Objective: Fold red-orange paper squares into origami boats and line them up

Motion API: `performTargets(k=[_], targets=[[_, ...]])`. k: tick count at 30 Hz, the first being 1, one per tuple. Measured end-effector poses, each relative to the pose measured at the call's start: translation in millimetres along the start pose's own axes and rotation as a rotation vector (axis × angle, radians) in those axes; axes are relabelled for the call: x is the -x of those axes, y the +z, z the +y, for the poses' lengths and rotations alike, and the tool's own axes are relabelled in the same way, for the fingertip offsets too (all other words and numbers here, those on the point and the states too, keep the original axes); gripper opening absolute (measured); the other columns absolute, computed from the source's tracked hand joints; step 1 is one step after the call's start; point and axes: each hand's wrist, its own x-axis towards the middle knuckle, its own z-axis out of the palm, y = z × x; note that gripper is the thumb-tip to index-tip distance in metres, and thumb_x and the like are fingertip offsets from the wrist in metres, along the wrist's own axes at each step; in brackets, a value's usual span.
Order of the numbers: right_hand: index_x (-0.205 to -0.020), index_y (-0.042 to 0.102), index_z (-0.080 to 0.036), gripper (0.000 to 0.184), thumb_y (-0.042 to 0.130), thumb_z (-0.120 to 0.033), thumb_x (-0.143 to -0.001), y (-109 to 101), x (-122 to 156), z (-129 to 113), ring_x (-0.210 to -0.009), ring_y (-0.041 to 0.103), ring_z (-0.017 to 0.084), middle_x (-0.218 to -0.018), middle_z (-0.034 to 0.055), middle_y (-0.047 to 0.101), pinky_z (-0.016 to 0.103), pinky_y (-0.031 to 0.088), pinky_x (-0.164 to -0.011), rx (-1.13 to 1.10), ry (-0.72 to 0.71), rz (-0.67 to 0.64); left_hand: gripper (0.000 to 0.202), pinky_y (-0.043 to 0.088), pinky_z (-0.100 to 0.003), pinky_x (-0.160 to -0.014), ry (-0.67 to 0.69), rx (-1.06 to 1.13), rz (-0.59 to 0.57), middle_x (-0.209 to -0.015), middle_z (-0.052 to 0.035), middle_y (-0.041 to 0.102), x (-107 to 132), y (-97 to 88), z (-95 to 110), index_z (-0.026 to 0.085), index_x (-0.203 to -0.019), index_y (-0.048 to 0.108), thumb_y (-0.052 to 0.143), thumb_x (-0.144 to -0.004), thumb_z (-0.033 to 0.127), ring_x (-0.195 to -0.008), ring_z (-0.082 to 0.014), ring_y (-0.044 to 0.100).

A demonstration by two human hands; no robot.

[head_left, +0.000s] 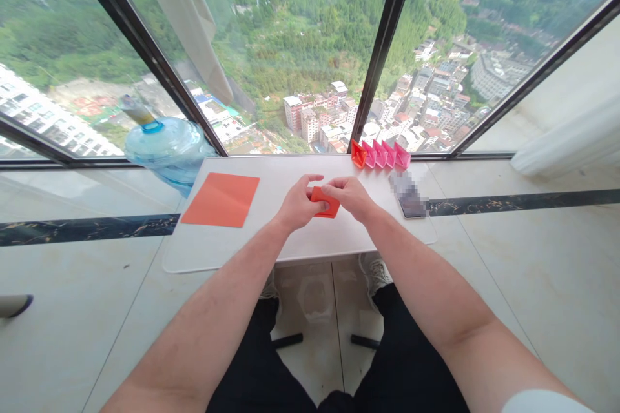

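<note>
A small folded piece of orange paper (331,204) is held between both hands above the middle of the white table. My left hand (303,202) grips its left side, thumb across the front and index finger stretched out above. The fingers of my right hand (352,195) pinch its upper edge. To the left lies a flat stack or sheet of orange paper (221,200). Several folded paper pieces (382,155), one orange and the others pink, stand in a row at the table's far right edge.
The low white table (203,248) stands against the window. A phone (409,196), partly blurred out, lies at its right side. A large blue water bottle (167,148) is beyond the left corner. My shoes (376,273) and legs are under the near edge.
</note>
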Motion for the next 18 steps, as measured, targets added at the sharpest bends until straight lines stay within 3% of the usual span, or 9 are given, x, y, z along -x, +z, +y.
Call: performTargets(k=[8,14,18], targets=[[-0.063,0.067,-0.016,0.022,0.070,-0.037,-0.069,10.2,2.2,1.7,-0.061,0.054,0.013,-0.062,-0.0006,0.063,0.025,0.042,-0.056,-0.007,-0.067,0.098,0.062,0.053,-0.030,-0.065,-0.019,-0.029,-0.035,-0.082,-0.0026,0.073,-2.8,1.0,0.6,0.016,-0.122,0.056,0.075,-0.063,0.019,-0.075,-0.0208,0.069],[-0.070,0.071,-0.016,0.017,0.066,-0.033,-0.070,11.8,-0.3,2.8,-0.067,0.060,0.015,-0.072,0.0020,0.070,0.025,0.046,-0.058,0.042,-0.054,-0.011,0.049,0.049,-0.026,-0.061,-0.010,-0.110,-0.043,-0.079,-0.0001,0.071,-2.2,2.1,-2.2,0.016,-0.106,0.062,0.074,-0.058,0.017,-0.075,-0.0195,0.067],[-0.066,0.068,-0.017,0.014,0.065,-0.030,-0.068,15.0,-2.1,5.0,-0.065,0.060,0.015,-0.068,0.0008,0.068,0.025,0.045,-0.057,0.037,-0.057,0.080,0.048,0.049,-0.026,-0.060,0.002,-0.147,-0.049,-0.078,-0.0001,0.071,-3.4,3.7,-2.3,0.017,-0.106,0.061,0.074,-0.059,0.018,-0.073,-0.0194,0.067]])
